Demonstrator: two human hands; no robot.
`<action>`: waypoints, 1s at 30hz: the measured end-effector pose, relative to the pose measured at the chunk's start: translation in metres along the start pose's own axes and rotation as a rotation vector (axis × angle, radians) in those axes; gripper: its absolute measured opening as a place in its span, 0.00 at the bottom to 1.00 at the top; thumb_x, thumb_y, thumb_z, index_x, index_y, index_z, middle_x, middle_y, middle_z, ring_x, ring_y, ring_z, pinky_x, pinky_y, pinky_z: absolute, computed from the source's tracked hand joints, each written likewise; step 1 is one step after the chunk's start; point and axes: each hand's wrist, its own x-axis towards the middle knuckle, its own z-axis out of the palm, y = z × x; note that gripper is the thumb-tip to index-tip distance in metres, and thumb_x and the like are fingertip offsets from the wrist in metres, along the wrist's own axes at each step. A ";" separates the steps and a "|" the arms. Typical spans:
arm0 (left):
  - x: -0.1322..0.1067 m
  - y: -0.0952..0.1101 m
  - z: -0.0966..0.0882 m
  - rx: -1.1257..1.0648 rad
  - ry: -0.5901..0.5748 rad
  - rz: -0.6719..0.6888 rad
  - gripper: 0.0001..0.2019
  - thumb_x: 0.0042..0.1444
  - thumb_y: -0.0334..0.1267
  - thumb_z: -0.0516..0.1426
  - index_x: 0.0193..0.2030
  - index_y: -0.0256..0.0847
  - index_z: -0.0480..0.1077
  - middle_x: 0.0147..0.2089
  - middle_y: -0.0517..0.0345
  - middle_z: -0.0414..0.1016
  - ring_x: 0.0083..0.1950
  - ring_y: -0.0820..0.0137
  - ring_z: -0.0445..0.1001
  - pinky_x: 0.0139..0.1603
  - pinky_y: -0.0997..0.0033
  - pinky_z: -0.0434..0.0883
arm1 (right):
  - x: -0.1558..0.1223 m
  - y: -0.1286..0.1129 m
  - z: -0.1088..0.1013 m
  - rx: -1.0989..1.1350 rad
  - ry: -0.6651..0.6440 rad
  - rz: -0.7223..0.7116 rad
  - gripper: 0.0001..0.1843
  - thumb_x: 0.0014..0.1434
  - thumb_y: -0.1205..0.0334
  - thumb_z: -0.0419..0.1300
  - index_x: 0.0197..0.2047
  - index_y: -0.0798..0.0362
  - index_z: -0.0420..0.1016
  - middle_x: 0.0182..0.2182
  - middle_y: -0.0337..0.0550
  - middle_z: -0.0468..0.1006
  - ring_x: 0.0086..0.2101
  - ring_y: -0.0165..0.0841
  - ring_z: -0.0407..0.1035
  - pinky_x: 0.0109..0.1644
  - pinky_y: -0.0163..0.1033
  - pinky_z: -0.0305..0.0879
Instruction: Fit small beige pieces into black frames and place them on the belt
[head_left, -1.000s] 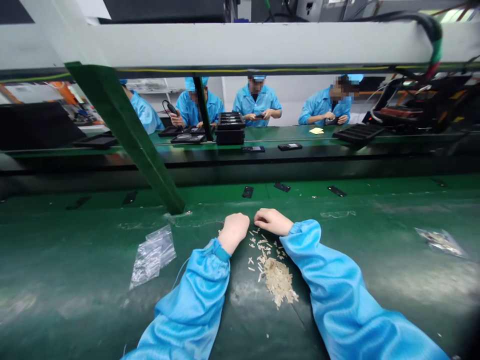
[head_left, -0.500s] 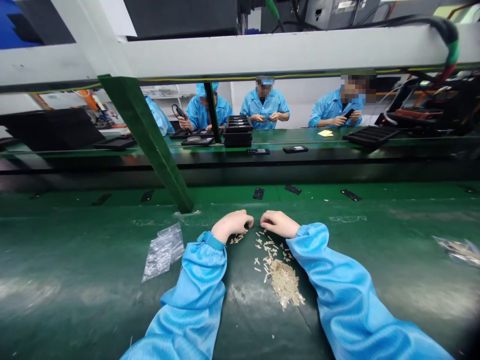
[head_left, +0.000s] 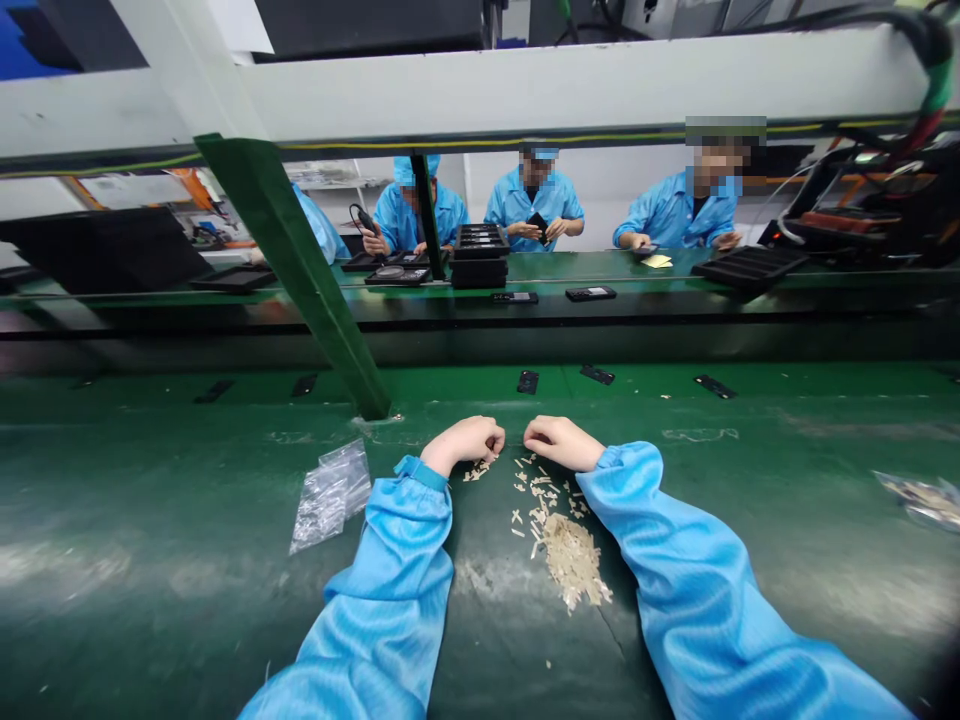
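Observation:
Both my hands rest on a green work surface (head_left: 150, 600), wrists in blue sleeves. My left hand (head_left: 463, 442) is curled into a loose fist beside a few small beige pieces (head_left: 474, 470). My right hand (head_left: 559, 441) is also curled, fingertips pinched together at the far edge of a scatter of the same pieces. What either hand holds is too small to make out. A denser pile of beige pieces (head_left: 571, 562) lies between my forearms, nearer to me.
A crumpled clear plastic bag (head_left: 330, 494) lies left of my left arm, another bag with pieces (head_left: 919, 497) at the far right. A slanted green post (head_left: 300, 270) meets the surface just beyond my hands. Small black parts (head_left: 527, 381) lie on the belt; several people in blue work opposite.
My left hand has turned from a raised fist to lie lower, and a small cluster of pieces now shows under it. The right hand has barely moved. The view shifted slightly.

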 end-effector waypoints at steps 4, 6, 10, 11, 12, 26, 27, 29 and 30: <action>-0.001 -0.004 0.003 -0.033 0.023 0.027 0.12 0.47 0.30 0.58 0.40 0.44 0.72 0.35 0.62 0.67 0.37 0.72 0.68 0.37 0.77 0.64 | 0.000 -0.001 -0.001 -0.004 -0.003 0.005 0.05 0.56 0.69 0.57 0.30 0.54 0.74 0.28 0.41 0.73 0.29 0.31 0.67 0.36 0.35 0.63; -0.001 -0.007 0.005 -0.048 0.029 0.043 0.10 0.48 0.30 0.58 0.39 0.44 0.72 0.34 0.62 0.66 0.38 0.72 0.68 0.38 0.77 0.64 | 0.000 -0.001 -0.001 -0.001 -0.007 0.007 0.05 0.56 0.69 0.56 0.31 0.54 0.74 0.28 0.41 0.73 0.29 0.31 0.67 0.36 0.35 0.63; -0.002 -0.011 0.007 -0.074 0.036 0.074 0.05 0.48 0.31 0.58 0.33 0.42 0.72 0.33 0.61 0.66 0.39 0.71 0.67 0.40 0.76 0.64 | 0.001 -0.001 0.001 0.011 -0.016 0.011 0.05 0.56 0.68 0.56 0.31 0.54 0.73 0.28 0.41 0.73 0.30 0.31 0.68 0.37 0.35 0.63; -0.002 -0.011 0.008 -0.081 0.039 0.080 0.04 0.49 0.31 0.58 0.32 0.42 0.72 0.33 0.61 0.66 0.40 0.71 0.67 0.41 0.75 0.64 | 0.001 0.000 0.001 0.014 -0.018 0.013 0.05 0.56 0.68 0.56 0.30 0.54 0.73 0.28 0.41 0.73 0.30 0.31 0.68 0.37 0.36 0.63; -0.002 -0.012 0.008 -0.089 0.044 0.086 0.03 0.49 0.31 0.58 0.31 0.42 0.72 0.33 0.61 0.67 0.40 0.70 0.67 0.42 0.75 0.64 | 0.001 0.000 0.002 0.017 -0.019 0.015 0.05 0.56 0.68 0.56 0.30 0.54 0.73 0.28 0.41 0.73 0.30 0.31 0.68 0.37 0.36 0.63; -0.008 -0.018 0.025 -0.202 0.208 0.157 0.06 0.50 0.28 0.55 0.31 0.41 0.72 0.35 0.59 0.70 0.42 0.68 0.67 0.50 0.70 0.61 | 0.001 0.001 0.005 0.010 0.013 0.038 0.05 0.55 0.70 0.57 0.29 0.54 0.74 0.28 0.41 0.74 0.31 0.31 0.69 0.39 0.34 0.64; -0.007 -0.018 0.026 -0.214 0.214 0.156 0.06 0.49 0.28 0.56 0.30 0.41 0.72 0.34 0.59 0.69 0.41 0.68 0.67 0.49 0.70 0.61 | 0.001 0.002 0.005 0.013 0.020 0.039 0.05 0.55 0.70 0.57 0.29 0.54 0.74 0.28 0.41 0.74 0.31 0.31 0.69 0.39 0.34 0.64; -0.007 -0.017 0.027 -0.246 0.229 0.153 0.05 0.48 0.27 0.56 0.27 0.40 0.71 0.32 0.60 0.68 0.40 0.68 0.66 0.47 0.70 0.61 | 0.001 0.001 0.006 0.023 0.035 0.040 0.05 0.54 0.70 0.58 0.28 0.54 0.74 0.27 0.40 0.73 0.30 0.30 0.68 0.38 0.34 0.64; -0.007 -0.016 0.027 -0.266 0.241 0.150 0.05 0.47 0.26 0.56 0.26 0.40 0.70 0.31 0.60 0.67 0.39 0.68 0.66 0.46 0.70 0.61 | 0.001 0.000 0.006 0.030 0.042 0.039 0.05 0.54 0.70 0.58 0.28 0.54 0.74 0.26 0.39 0.73 0.30 0.30 0.68 0.38 0.34 0.64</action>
